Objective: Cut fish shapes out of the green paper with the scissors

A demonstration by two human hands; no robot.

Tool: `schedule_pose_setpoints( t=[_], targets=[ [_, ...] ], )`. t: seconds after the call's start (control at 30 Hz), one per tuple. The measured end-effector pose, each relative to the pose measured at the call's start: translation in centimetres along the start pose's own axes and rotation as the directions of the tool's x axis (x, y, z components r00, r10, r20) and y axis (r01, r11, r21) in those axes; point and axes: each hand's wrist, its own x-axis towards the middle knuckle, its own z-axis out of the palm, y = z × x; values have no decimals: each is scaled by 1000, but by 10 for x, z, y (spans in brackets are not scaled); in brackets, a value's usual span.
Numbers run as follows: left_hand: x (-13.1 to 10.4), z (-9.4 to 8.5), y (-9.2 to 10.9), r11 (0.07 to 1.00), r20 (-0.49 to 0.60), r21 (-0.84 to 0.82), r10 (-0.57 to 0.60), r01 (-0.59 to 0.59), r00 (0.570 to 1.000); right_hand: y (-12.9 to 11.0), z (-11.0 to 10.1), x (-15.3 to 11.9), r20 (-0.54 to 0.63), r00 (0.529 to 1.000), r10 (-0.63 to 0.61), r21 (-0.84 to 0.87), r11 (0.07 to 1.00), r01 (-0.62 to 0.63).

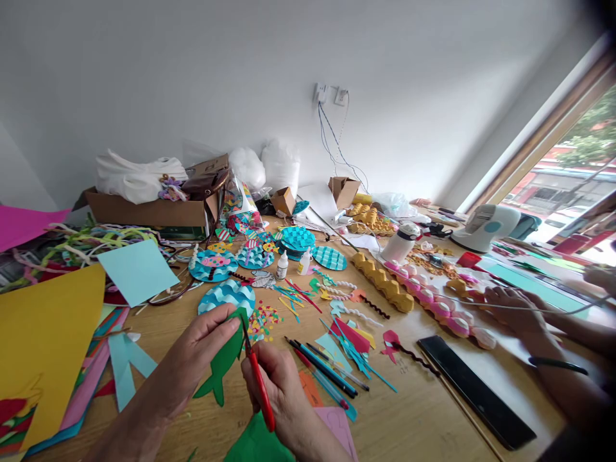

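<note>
My left hand [212, 333] pinches the top of a green paper fish shape [222, 366], whose forked tail hangs down toward the table. My right hand [276, 378] is closed round red-handled scissors [260, 388]. The dark blades point up and meet the upper right edge of the green paper, close to my left fingertips. Below my right hand lies a larger green paper piece [260, 443]. Just beyond my hands is a blue wavy paper disc [226, 296], with small coloured confetti [264, 321] to its right.
Pens [332, 372], paper strips [356, 350] and a black phone-like slab [476, 391] lie to the right. Glue bottles [282, 264] stand ahead. Large yellow paper [52, 346] is at left. Another person's hands [514, 308] rest at far right, near a pink-painted egg-carton strip [433, 298].
</note>
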Motion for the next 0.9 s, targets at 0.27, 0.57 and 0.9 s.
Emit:
schedule_pose_setpoints(
  t=[0.27,0.57,0.9],
  targets=[
    [2,-1,-2,999,40,-13,-47,47,998,-3,-3,-2,23,999,-23,5,1000,23],
    [-3,0,0,999,6,-14,-39,39,999,-2,-1,-2,35,999,8,28,1000,-9],
    [-2,1,-3,995,-10,-62,-75,75,997,-6,-1,-2,17,1000,9,27,1000,-9]
  ],
)
